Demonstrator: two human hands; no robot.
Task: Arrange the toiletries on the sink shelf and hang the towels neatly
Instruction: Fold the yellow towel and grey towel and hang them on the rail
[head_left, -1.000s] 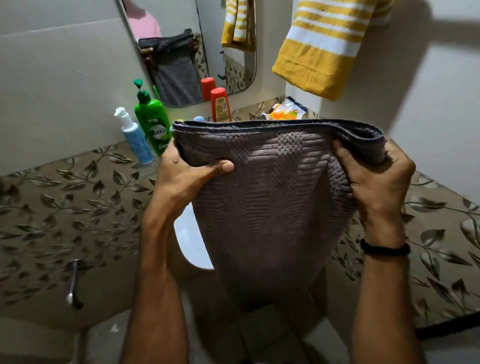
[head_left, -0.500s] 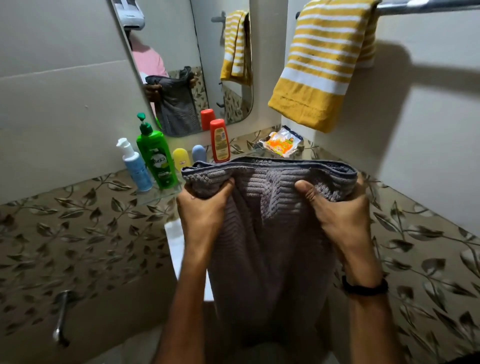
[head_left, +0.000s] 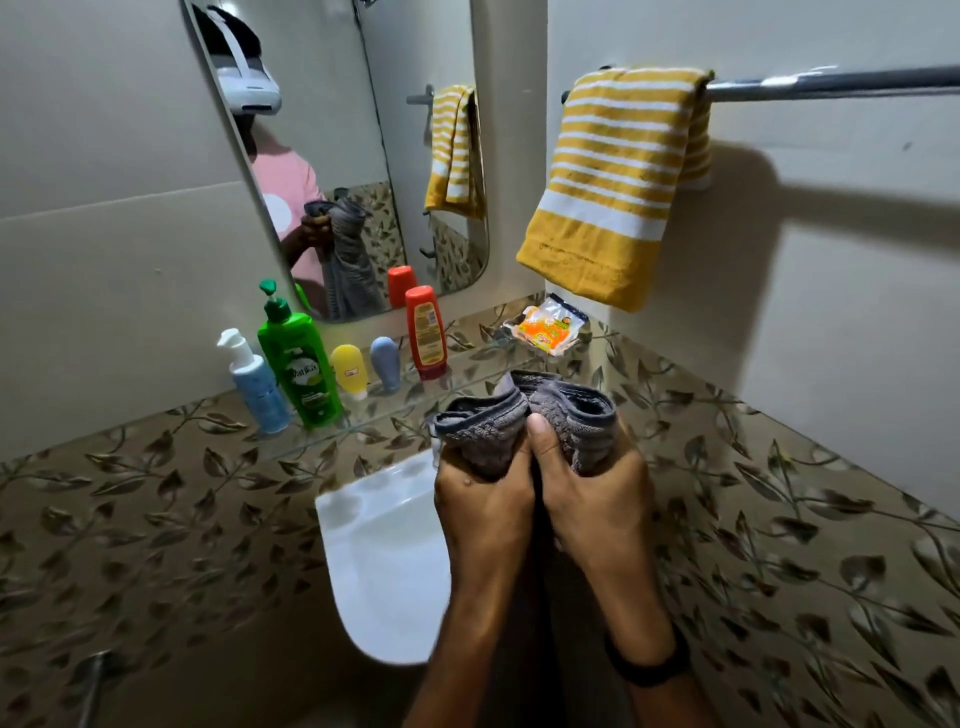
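My left hand (head_left: 483, 506) and my right hand (head_left: 597, 499) are pressed side by side, both gripping a grey towel (head_left: 524, 415) whose top edge is folded together between them; the rest hangs hidden behind my forearms. On the glass shelf (head_left: 363, 421) stand a blue pump bottle (head_left: 257, 384), a green pump bottle (head_left: 301, 364), a small yellow tube (head_left: 349, 370), a small blue tube (head_left: 385, 362) and a red-orange bottle (head_left: 426, 332). A soap packet (head_left: 545, 325) lies at the shelf's right corner. A yellow striped towel (head_left: 618, 182) hangs over the rail (head_left: 831, 83).
A white sink (head_left: 384, 556) sits below the shelf, left of my arms. A mirror (head_left: 353, 156) on the back wall reflects a person with the grey towel. Leaf-patterned tiles (head_left: 779, 493) line the lower walls. The rail runs bare to the right of the yellow towel.
My hands have come together, folding the grey towel's top edge in half, and the towel has dropped lower. The view has tilted up, showing the rail and mirror.
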